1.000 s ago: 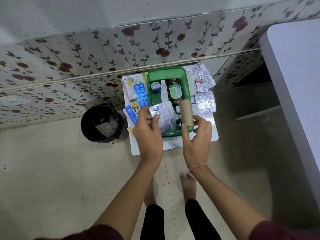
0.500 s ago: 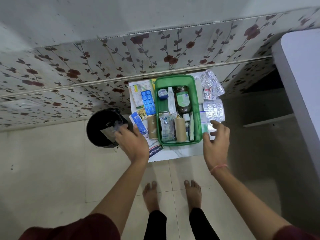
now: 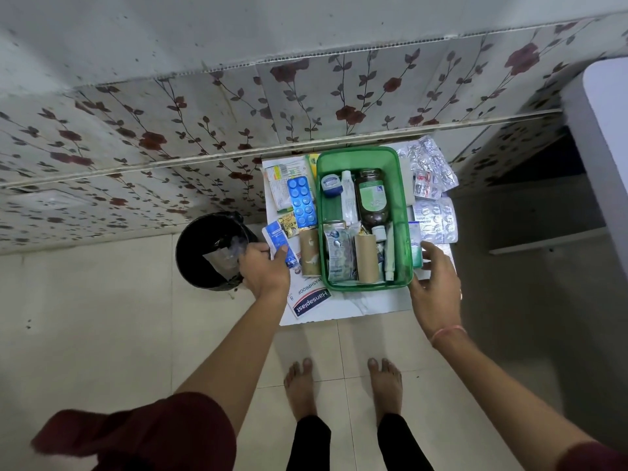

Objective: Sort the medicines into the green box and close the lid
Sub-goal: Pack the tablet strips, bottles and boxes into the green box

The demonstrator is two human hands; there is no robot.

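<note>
Sorting is under way: the green box (image 3: 360, 158) sits open on the small white counter (image 3: 373, 305) against the wall, part-filled with bottles, tubes and strips. The left hand (image 3: 266, 270) pinches a blue tube (image 3: 279, 242) beside it, which I judge must next be lifted over the rim. The right hand (image 3: 433, 277) hovers spread near foil strips (image 3: 436, 219); a black bin (image 3: 207, 249) stands just left, and no lid is visible.

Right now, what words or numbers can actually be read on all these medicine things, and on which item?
"Hansaplast", flat white and blue plaster box by the green plastic box.
"WASHPROOF", same plaster box.
"8", same plaster box.
Brown glass bottle, blue blister strip, silver blister strips: print too small or blurred.
</note>
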